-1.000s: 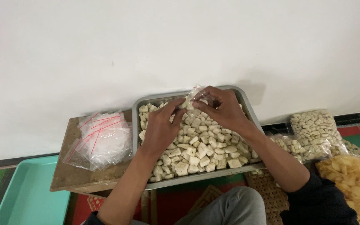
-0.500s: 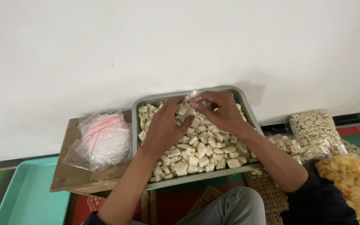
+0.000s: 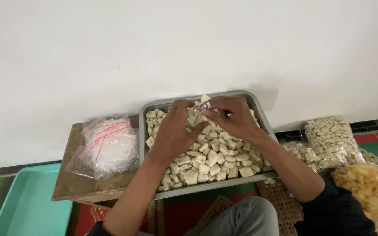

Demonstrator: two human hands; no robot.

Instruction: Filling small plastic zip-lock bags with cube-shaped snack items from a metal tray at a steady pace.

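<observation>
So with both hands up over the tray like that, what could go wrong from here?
1. The small clear plastic bag is pinched between the left hand and right hand; in so light a grip it might slip and drop into the pale cracker cubes.
2. The grey metal tray overhangs the low wooden table on its right, so leaning on that side could tip it.
</observation>
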